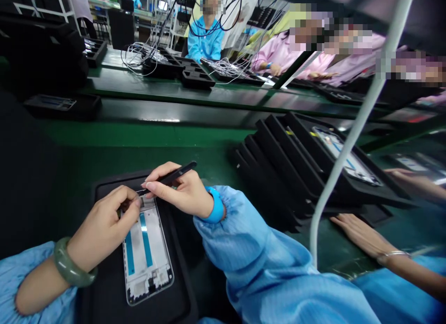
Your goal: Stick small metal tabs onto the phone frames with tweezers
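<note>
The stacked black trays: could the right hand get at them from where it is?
Probably yes. The right hand holds tweezers, but only green bench lies between it and the stacked trays, with nothing standing in the way.

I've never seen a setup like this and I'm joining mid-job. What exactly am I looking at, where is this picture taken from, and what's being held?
This single view comes from a camera worn on a person's head, looking down at their own bare hands at a green workbench. Their right hand pinches black tweezers, with the tips at the top end of a white phone frame with blue strips, lying on a black tray. Their left hand, wearing a green bangle, curls over that same end; anything in its fingers is hidden. To the right are stacked black trays and a co-worker's hand.
</note>
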Demonstrator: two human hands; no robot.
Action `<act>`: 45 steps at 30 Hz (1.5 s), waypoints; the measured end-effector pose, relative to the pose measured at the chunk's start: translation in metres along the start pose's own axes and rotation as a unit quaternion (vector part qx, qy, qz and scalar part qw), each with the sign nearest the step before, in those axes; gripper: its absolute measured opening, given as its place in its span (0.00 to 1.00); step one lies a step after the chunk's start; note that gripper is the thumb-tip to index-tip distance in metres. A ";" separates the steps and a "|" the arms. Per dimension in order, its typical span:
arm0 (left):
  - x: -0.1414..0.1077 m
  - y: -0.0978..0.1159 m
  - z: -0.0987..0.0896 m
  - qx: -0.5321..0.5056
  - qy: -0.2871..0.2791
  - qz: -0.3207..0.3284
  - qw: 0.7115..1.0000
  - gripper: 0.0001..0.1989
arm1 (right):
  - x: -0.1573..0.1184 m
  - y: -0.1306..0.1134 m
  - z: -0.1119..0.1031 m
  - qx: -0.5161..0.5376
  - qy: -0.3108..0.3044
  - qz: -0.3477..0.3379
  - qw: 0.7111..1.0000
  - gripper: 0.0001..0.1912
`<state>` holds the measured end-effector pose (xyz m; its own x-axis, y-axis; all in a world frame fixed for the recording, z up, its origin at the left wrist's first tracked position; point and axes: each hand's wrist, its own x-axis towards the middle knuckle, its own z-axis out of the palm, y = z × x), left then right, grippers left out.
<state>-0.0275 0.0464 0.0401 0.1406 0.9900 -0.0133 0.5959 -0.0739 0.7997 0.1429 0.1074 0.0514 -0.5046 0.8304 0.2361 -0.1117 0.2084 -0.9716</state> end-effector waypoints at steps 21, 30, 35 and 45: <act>-0.006 -0.015 -0.007 0.061 -0.028 -0.011 0.998 0.14 | 0.004 0.003 -0.002 0.091 0.048 0.058 0.993 0.12; -0.025 -0.055 -0.008 0.251 0.015 0.162 0.954 0.22 | 0.017 0.038 0.007 0.170 0.005 0.175 0.970 0.16; -0.027 -0.053 -0.006 0.251 0.021 0.165 0.954 0.20 | 0.015 0.041 0.012 0.120 0.015 0.183 0.976 0.17; -0.025 -0.054 -0.007 0.247 0.016 0.159 0.956 0.18 | 0.013 0.044 0.017 0.101 0.060 0.183 0.976 0.18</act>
<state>-0.0686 0.0263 0.0016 0.3562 0.9109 0.2082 0.8288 -0.4109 0.3798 0.1172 0.1188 0.0119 -0.4390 0.8876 -0.1397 -0.1155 -0.2100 -0.9709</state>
